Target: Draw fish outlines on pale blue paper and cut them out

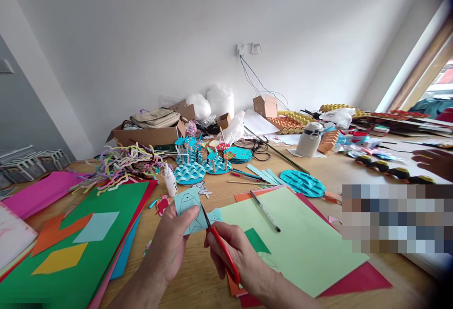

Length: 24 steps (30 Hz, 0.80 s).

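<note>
Between the thumb and fingers of my left hand (173,236) is a light blue piece of paper (189,200) with a fish outline drawn on it. My right hand (235,247) grips a pair of red-handled scissors (224,254), whose blades point up and left at the paper's right edge. Whether the blades are closed on the paper is hard to tell. Another light blue piece with drawn lines (215,215) lies just behind the scissors. Below and right of it, a large pale green sheet (304,243) carries a pen (265,211) and a dark green scrap (257,240).
On the left lie green card (116,200) and paper scraps. A glue bottle (170,181), pipe cleaners (129,160) and blue wavy paper discs (190,172) stand beyond my hands. A white jar (309,140) is farther back. Another person's hand (433,162) shows at the right edge.
</note>
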{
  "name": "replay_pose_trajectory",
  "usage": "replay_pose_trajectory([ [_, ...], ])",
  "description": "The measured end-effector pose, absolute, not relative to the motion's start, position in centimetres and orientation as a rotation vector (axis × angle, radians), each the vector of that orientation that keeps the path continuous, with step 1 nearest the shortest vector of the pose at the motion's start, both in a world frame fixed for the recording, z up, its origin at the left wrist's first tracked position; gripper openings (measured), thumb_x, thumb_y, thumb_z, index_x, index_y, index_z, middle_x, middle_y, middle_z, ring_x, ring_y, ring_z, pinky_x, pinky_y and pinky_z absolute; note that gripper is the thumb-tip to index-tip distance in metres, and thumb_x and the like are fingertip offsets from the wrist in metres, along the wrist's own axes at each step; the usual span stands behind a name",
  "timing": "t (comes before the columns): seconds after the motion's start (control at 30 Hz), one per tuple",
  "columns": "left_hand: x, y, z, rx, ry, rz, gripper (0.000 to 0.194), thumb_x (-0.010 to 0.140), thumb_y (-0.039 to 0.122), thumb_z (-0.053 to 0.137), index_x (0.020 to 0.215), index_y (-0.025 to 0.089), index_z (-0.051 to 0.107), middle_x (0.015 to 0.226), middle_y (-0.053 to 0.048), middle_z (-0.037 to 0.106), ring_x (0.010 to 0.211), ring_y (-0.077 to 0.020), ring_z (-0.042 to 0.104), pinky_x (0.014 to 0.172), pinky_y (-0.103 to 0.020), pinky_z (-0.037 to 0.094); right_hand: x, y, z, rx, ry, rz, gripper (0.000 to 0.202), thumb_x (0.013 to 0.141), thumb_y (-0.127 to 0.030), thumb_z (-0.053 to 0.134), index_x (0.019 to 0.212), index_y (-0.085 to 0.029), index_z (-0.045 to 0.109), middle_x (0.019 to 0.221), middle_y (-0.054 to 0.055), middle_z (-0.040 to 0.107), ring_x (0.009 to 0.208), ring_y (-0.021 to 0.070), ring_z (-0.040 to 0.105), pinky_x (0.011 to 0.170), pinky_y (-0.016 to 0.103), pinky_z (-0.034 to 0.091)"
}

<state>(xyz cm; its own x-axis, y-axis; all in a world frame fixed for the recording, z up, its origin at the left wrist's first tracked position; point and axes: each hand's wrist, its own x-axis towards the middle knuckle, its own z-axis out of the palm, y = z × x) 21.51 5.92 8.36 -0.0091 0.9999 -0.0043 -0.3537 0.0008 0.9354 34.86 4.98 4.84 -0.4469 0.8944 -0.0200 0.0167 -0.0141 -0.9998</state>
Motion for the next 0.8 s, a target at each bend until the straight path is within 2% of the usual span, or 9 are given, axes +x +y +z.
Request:
replay_pose_trajectory([
  [0.3,21.54,5.77,8.88,0.928,0.946,1.347,0.020,0.060,0.028,0.071,0.074,0.017,0.064,0.066,0.001,0.063,0.062,-0.0122,0.053,0.060,-0.021,0.044,35.02,5.16,4.34,-0.982,-1.575,1.508,0.038,0.083,-0.051,0.047,0.066,-0.017,0.046,0.044,-0.008,0.039,0.035,0.0044,0.038,0.033,0.013,0.030],
  [0.47,21.44,5.83,8.73,0.927,0.930,1.357,0.021,0.062,0.027,0.071,0.078,0.017,0.065,0.068,0.001,0.063,0.063,-0.0122,0.054,0.061,-0.022,0.044,35.02,5.20,3.99,-0.958,-1.584,1.490,0.039,0.084,-0.050,0.046,0.063,-0.018,0.043,0.044,-0.007,0.040,0.035,0.0042,0.039,0.033,0.013,0.031],
  [0.8,21.32,5.88,8.60,0.874,0.922,1.377,0.021,0.059,0.027,0.075,0.072,0.017,0.063,0.065,0.003,0.061,0.059,-0.0094,0.050,0.057,-0.019,0.041,34.87,5.33,3.93,-0.988,-1.579,1.475,0.038,0.084,-0.046,0.047,0.060,-0.018,0.040,0.041,-0.008,0.040,0.033,0.0040,0.036,0.032,0.013,0.031],
])
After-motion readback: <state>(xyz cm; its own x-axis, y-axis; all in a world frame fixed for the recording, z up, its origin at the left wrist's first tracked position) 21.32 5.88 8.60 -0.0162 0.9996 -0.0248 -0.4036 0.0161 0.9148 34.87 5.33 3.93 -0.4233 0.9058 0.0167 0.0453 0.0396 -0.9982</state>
